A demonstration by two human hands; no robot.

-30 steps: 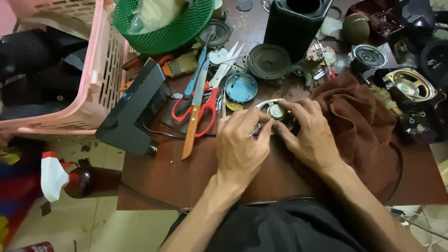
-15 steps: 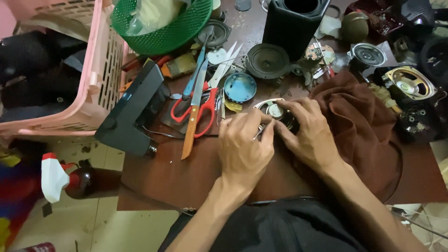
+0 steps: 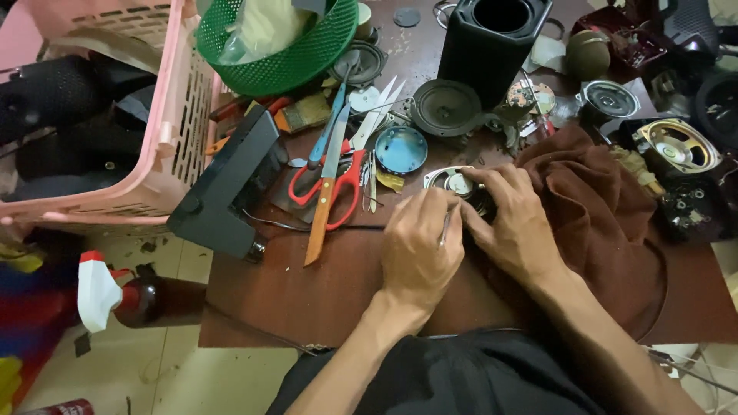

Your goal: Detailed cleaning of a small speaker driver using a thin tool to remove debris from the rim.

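both hands on small oval metal-framed speaker beside red-handled scissors: left hand pinches thin metal tool, right hand grips speaker; prying step, steady hold needed.

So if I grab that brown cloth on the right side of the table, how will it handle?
The brown cloth is probably floppy: it lies in soft folds and would sag from one pinch. It likely drags rather than slides, bunching when pushed. The right hand rests on its edge, so pulling it may disturb the small speaker there.
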